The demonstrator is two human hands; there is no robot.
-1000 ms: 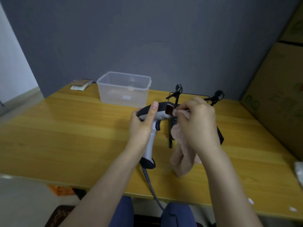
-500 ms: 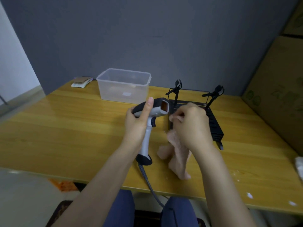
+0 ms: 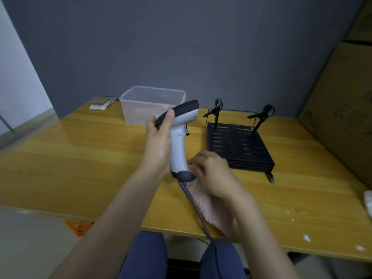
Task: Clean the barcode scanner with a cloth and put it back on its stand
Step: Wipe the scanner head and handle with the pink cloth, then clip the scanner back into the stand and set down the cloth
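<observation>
Nearest the camera, two knees in dark blue cloth [image 3: 145,256] are seen under the table's front edge. A grey ribbed cable [image 3: 196,206] is seen rising between them, over the edge of the wooden table [image 3: 80,158], whose top is smooth, yellow and grained lengthwise.

A pink fluffy cloth [image 3: 205,206] is held under the right hand [image 3: 213,178], draped down toward the table edge; the fingers are closed on its upper part, bunched just beside the base of the scanner's handle. The fingertips are blurred, so whether cloth and handle touch cannot be told.

The barcode scanner [image 3: 178,137] is held upright above the table, off its stand. The left hand [image 3: 159,141] is wrapped around the pale, smooth plastic handle from the left side, with the thumb laid up along the dark head. The head is rounded and dark grey on top, light beneath, and is pointed up and to the right; the butt is capped in dark material where the cable enters.

To the right and farther back, the stand [image 3: 239,148] is seen resting on the table: a flat black slotted metal plate with two thin upright black clips at its far edge.

Behind the scanner a clear, rectangular plastic tub [image 3: 141,105] with rounded corners is set. A small stack of paper [image 3: 100,103] lies at the far left corner, against the grey matte wall [image 3: 181,47]. Brown cardboard boxes [image 3: 346,97] are stacked at the right.
</observation>
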